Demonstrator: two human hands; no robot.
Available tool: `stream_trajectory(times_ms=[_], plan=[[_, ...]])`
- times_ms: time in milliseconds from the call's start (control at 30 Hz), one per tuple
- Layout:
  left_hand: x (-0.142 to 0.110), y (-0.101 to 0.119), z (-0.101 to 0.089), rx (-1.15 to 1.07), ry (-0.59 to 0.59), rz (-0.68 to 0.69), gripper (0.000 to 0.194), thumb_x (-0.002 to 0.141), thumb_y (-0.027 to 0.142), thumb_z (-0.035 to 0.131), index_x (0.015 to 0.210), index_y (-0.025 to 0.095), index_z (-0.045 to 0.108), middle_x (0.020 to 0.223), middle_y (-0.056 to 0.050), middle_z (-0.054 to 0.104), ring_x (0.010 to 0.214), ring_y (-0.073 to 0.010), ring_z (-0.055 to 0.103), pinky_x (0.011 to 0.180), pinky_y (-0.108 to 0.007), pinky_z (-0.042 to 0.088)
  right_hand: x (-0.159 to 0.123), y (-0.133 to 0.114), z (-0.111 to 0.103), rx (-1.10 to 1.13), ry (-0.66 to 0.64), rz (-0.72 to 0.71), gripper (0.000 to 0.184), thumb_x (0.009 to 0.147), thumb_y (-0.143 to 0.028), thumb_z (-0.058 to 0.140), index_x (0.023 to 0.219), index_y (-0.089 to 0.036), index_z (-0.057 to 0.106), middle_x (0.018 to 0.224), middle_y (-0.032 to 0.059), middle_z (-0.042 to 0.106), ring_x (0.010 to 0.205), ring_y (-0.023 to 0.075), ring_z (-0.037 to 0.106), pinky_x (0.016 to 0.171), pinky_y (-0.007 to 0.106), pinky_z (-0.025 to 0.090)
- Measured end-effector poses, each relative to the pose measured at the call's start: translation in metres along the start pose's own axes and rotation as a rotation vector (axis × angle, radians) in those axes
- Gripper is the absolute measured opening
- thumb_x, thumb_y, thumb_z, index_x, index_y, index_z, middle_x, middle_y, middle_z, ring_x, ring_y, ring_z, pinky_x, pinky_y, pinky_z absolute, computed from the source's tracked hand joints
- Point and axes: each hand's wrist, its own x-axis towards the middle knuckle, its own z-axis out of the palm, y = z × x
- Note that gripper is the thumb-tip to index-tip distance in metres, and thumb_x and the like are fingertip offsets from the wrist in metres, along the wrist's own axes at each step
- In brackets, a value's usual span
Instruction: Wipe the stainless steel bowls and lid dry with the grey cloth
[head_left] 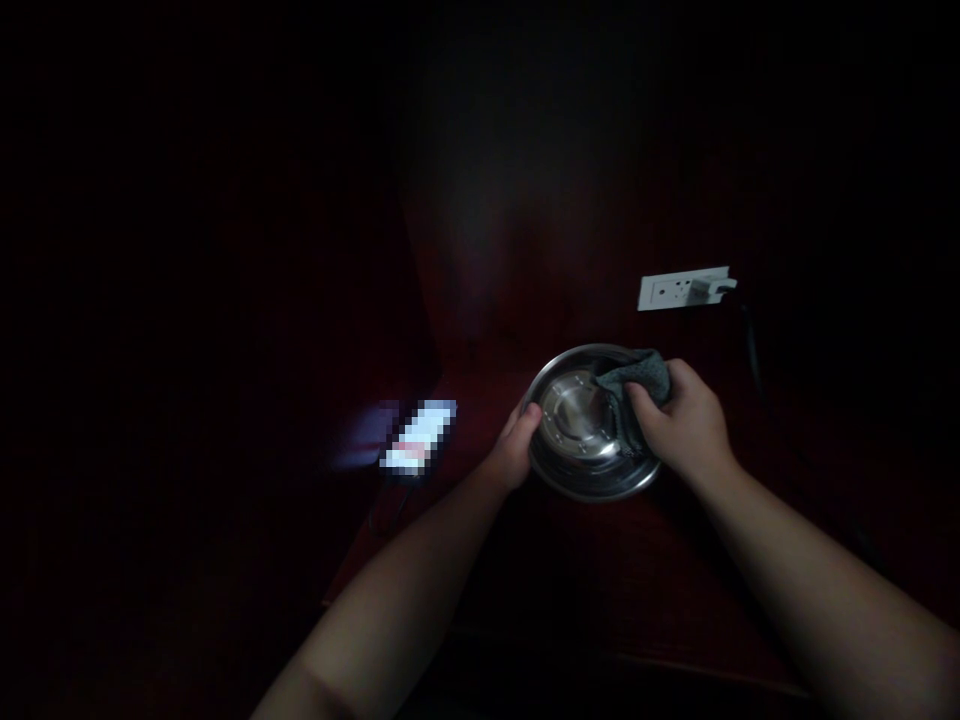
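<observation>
A shiny round steel bowl (574, 410) is held up in front of me, its inside facing my view. My left hand (516, 446) grips its left side, thumb over the rim and the other fingers mostly hidden behind it. My right hand (684, 415) is closed on a grey-green cloth (637, 385) at the bowl's right side. The cloth is bunched over the rim, and part of it hangs against the inner wall. Some fingers of the right hand are hidden by the cloth and bowl.
A lit phone (420, 437) with a cable lies on the dark red tabletop (525, 580), left of the bowl. On the wall behind, a white socket plate (660, 291) holds a plugged-in charger (709, 290) with a hanging cord. Surroundings are very dark.
</observation>
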Motion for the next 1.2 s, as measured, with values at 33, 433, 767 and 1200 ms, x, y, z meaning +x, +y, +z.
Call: stream_trajectory(times_ms=[33,433,767,1200], plan=[[0.0,-0.0003,-0.0004,0.005,0.012,0.001,0.056,0.074,0.055,0.063,0.116,0.018,0.063,0.122,-0.007,0.064,0.125,-0.0283,0.049,0.109,-0.04,0.031,-0.0001,-0.0002,-0.0001,0.001,-0.002,0.001,0.019,0.074,-0.035,0.059,0.072,-0.022,0.045,0.059,-0.0019,0.047,0.055,0.0148,0.046,0.054,0.029,0.035],[-0.001,0.0001,0.0014,-0.023,0.028,-0.006,0.055,0.073,0.055,0.065,0.114,0.018,0.064,0.122,-0.007,0.065,0.125,-0.0284,0.049,0.109,-0.04,0.031,-0.0004,0.0012,0.0004,0.008,0.0,0.008,0.018,0.074,-0.035,0.059,0.074,-0.022,0.047,0.061,-0.0017,0.049,0.054,0.0141,0.046,0.054,0.029,0.036],[-0.0002,-0.0011,0.001,-0.037,0.007,-0.006,0.055,0.073,0.054,0.065,0.115,0.018,0.063,0.117,-0.008,0.067,0.123,-0.0284,0.051,0.108,-0.041,0.032,-0.0001,-0.0008,0.0003,0.003,-0.004,0.004,0.018,0.074,-0.034,0.059,0.073,-0.022,0.047,0.06,-0.0017,0.048,0.054,0.0145,0.047,0.054,0.029,0.036],[-0.0024,0.0026,0.0039,-0.016,0.011,-0.011,0.061,0.071,0.057,0.066,0.117,0.017,0.062,0.12,-0.009,0.065,0.125,-0.0282,0.049,0.109,-0.04,0.032,-0.0002,-0.0006,-0.0001,0.001,-0.002,0.004,0.018,0.074,-0.034,0.059,0.073,-0.022,0.046,0.06,-0.0021,0.047,0.055,0.0146,0.046,0.055,0.029,0.036]])
